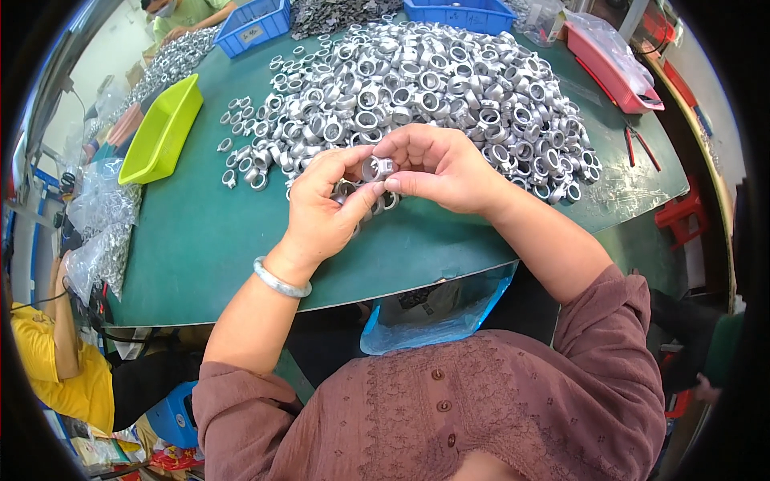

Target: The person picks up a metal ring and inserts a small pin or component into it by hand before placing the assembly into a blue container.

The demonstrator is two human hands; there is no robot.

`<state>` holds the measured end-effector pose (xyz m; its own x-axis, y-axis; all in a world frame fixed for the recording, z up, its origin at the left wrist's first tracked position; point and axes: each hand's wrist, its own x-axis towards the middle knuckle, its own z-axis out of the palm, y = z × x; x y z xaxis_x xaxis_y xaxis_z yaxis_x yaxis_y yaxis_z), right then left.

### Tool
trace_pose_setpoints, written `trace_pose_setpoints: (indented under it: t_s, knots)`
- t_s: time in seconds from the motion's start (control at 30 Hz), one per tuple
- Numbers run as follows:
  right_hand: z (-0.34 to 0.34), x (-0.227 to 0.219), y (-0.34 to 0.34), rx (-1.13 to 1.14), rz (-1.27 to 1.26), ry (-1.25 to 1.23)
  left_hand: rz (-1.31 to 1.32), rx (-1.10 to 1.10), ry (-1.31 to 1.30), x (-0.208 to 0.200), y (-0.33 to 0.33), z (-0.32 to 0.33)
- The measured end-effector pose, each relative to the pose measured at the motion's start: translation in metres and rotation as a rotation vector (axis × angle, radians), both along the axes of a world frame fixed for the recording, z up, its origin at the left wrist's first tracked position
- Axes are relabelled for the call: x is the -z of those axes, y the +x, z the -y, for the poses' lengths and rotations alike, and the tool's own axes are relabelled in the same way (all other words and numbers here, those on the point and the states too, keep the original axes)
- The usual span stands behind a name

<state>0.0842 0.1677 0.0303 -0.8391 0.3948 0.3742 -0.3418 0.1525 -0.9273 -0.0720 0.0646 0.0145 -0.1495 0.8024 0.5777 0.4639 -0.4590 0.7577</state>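
Observation:
Between my two hands, just in front of a big heap, is a silver metal ring clamp [375,168] with small lugs on its side. My left hand [325,196], a pale bangle [281,278] on its wrist, pinches it from the left with thumb and fingers. From the right, my right hand [445,168] grips it too, thumb below and fingers curled over the top. The heap of like ring clamps [433,80] spreads over the green table [216,248]. A few more rings lie beneath my hands, partly hidden by them.
A yellow-green tray [164,128] and bagged metal parts [104,224] are at left. Blue bins [253,28] stand at the back. Pliers [642,148] and a pink tray [613,68] lie at right. A blue-edged bag [437,317] hangs below the front edge. Other people sit nearby.

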Motion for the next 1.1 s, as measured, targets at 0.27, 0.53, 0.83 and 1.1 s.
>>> trace_pose_setpoints:
  t_s: [0.27, 0.53, 0.83, 1.1]
  knots:
    - [-0.0018, -0.0024, 0.0029, -0.032, 0.101, -0.135, -0.047, -0.068, 0.035, -0.0061, 0.0018, 0.0007]
    - [0.0006, -0.0052, 0.0024, -0.012, 0.097, -0.151, 0.143, 0.081, -0.013, -0.0033, 0.0019, 0.0018]
    - [-0.0004, -0.0037, 0.0028, -0.002, 0.093, -0.140, 0.135, 0.093, -0.102, -0.0079, 0.0027, 0.0051]
    - [-0.0056, -0.0032, 0.0027, -0.017, 0.090, -0.177, 0.021, 0.080, -0.067, -0.0065, -0.0017, 0.0074]
